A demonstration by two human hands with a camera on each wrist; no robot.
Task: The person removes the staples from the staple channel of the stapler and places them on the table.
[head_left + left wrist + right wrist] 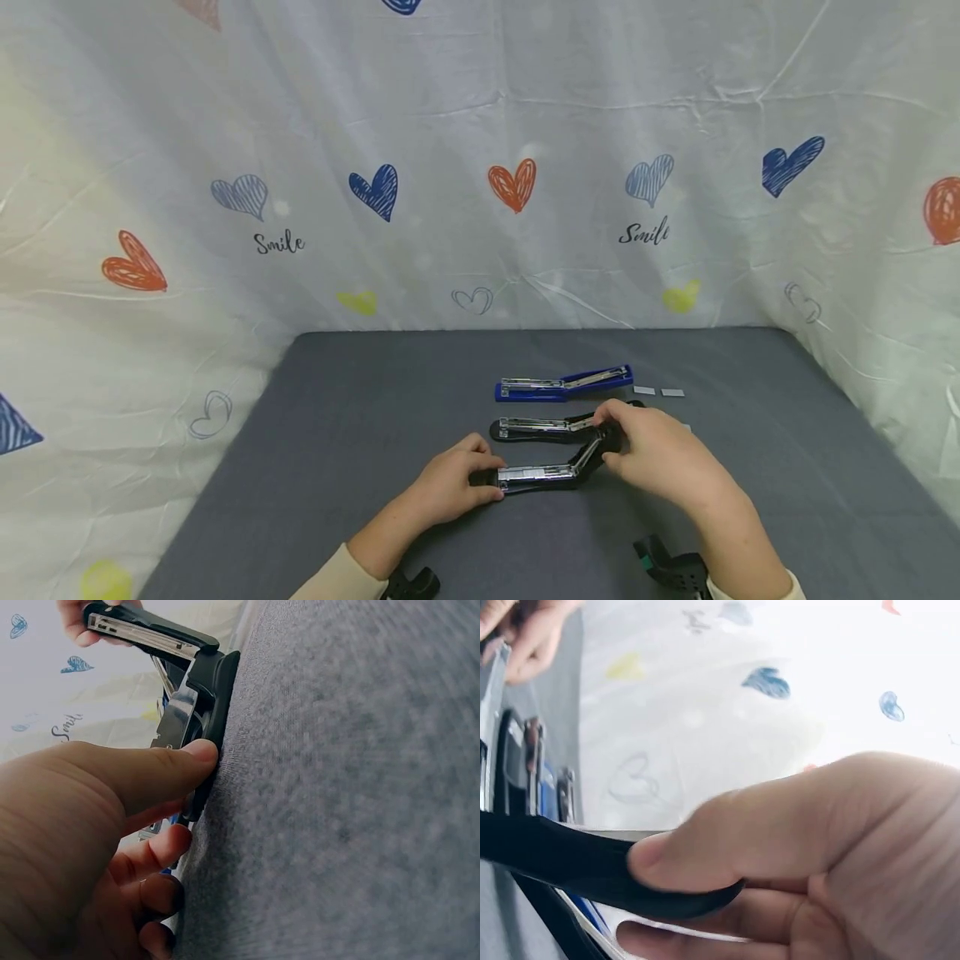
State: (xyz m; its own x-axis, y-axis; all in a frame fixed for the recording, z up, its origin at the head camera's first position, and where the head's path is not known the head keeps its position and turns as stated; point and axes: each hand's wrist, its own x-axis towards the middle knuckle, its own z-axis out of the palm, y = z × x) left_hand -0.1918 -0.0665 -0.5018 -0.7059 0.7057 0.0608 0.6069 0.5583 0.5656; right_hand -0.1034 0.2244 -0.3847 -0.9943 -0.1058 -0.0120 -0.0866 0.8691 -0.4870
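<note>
A black stapler [538,477] lies nearest the person on the grey table, swung open so its metal magazine shows. The left hand [453,482] pinches the end of its base between thumb and fingers. In the left wrist view that thumb [176,766] presses along the black base [223,690], low over the cloth. With thumb and fingers, the right hand [663,454] grips the raised top arm, which angles up to the right. The right wrist view shows the thumb [697,859] on the black arm [570,859] and fingers beneath it.
Just behind lies a second opened black stapler [536,429], partly covered by the right hand. Farther back is an opened blue stapler [532,390], with small pale staple strips [643,390] to its right. A white curtain [450,108] with printed hearts hangs behind the table [360,400].
</note>
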